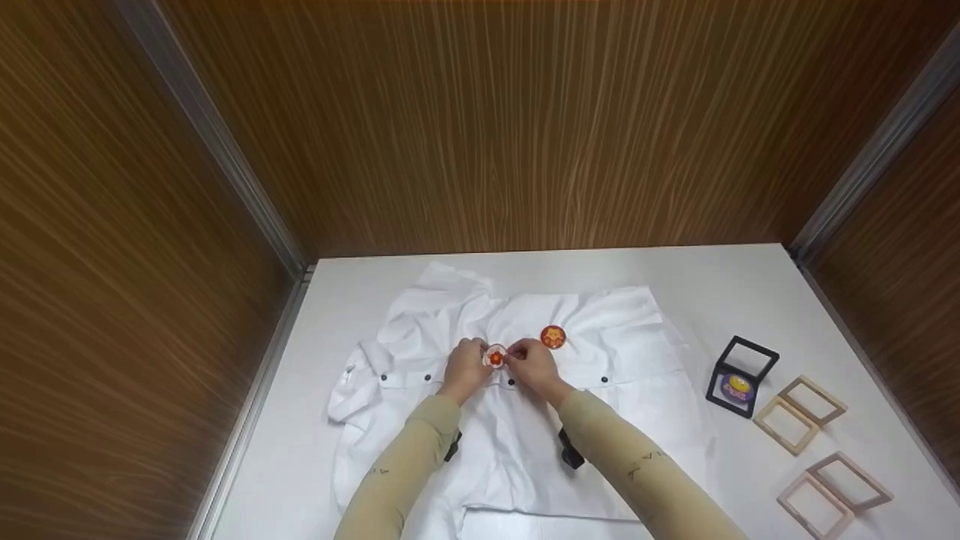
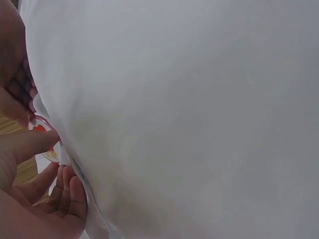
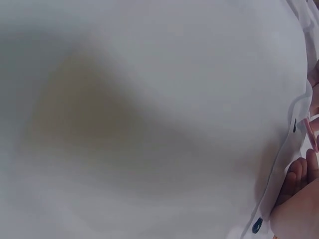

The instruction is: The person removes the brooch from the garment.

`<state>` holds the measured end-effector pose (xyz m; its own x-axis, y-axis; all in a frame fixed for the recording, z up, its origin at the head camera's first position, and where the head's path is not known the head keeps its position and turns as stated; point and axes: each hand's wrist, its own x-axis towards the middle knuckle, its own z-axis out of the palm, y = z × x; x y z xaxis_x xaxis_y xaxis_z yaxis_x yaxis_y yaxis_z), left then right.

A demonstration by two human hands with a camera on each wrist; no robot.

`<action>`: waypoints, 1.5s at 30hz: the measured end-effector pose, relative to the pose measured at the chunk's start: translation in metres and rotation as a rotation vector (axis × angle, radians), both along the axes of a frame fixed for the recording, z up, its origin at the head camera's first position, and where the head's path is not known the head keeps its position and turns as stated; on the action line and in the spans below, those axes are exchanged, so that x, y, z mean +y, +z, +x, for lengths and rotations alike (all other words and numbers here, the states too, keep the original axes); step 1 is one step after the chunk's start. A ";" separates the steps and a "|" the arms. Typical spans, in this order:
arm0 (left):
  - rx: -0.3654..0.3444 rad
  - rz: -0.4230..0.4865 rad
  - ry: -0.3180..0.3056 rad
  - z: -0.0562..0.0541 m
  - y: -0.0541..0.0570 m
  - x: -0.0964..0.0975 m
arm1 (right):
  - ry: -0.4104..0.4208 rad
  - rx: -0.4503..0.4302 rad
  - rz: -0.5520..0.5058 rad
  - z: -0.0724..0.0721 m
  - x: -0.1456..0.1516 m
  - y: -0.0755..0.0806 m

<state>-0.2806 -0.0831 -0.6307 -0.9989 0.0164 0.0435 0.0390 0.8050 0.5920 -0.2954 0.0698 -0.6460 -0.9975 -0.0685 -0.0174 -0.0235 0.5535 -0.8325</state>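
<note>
A white button-front shirt [image 1: 637,420] lies spread on the table, its dark-buttoned placket running across the head view. Over the placket is a round pin badge [image 1: 495,356] with a red flower on white. My left hand [image 1: 466,366] pinches its left side; in the left wrist view the thumb [image 2: 37,144] lies on its face and fingers are beneath. My right hand [image 1: 534,363] pinches the right edge. In the right wrist view, that badge's pink rim shows between fingers at the border. The badge's back is hidden. A red-and-yellow badge [image 1: 553,337] lies on the shirt beyond my right hand.
At the right stand several open frame cases: a black one [image 1: 727,405] holding a purple-and-yellow badge [image 1: 737,388], a tan one [image 1: 780,441] and a pink one [image 1: 814,521]. Wood-grain panels [image 1: 525,135] enclose the white table [image 1: 274,450] behind and on both sides.
</note>
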 end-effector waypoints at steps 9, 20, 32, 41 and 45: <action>0.007 0.098 0.031 0.001 -0.002 0.000 | -0.001 -0.049 0.028 0.001 0.000 0.000; 0.020 0.148 0.013 -0.003 0.000 -0.001 | 0.037 -0.104 0.009 -0.008 0.013 0.009; 0.045 0.212 0.042 -0.002 -0.004 0.002 | 0.017 -0.113 -0.025 -0.006 0.013 0.010; 0.019 0.257 0.045 0.000 -0.003 -0.002 | 0.002 -0.107 -0.072 -0.003 0.013 0.009; 0.001 0.275 0.044 -0.001 -0.003 -0.003 | -0.009 -0.151 -0.133 -0.004 0.012 0.008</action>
